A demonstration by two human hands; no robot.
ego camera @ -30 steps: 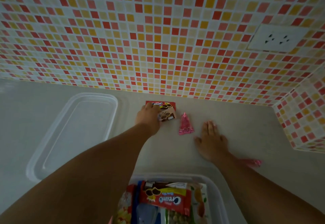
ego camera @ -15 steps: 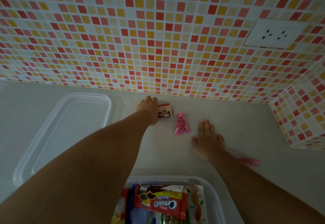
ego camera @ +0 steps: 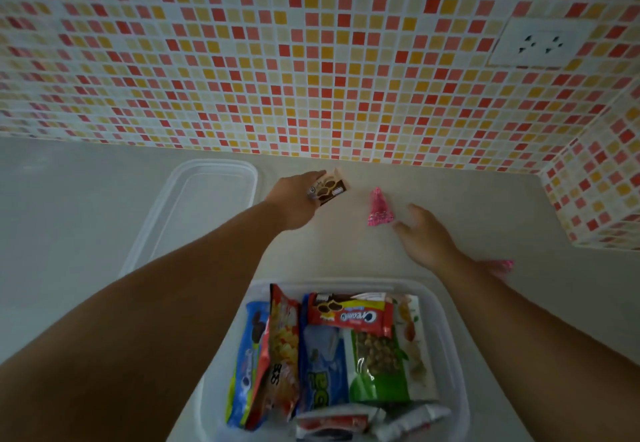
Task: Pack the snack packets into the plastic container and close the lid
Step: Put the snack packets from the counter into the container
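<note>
Snack packets are what I'm gathering, and most already stand in the plastic container (ego camera: 446,306) near me, packed on edge side by side, I'd guess to save room. Furthest left on the counter (ego camera: 69,233) the clear lid (ego camera: 207,195) lies flat, out of the way until packing is done. Just right of it my left hand (ego camera: 294,199) pinches a small brown biscuit packet (ego camera: 329,190), fingers curled on its edge, lifted clear of the surface. Next, the pink cone-shaped packet (ego camera: 379,207) lies loose near the wall. My right hand (ego camera: 422,233) hovers beside it, fingers relaxed and spread, holding nothing. By my right forearm another pink packet (ego camera: 502,265) waits, partly hidden.
</note>
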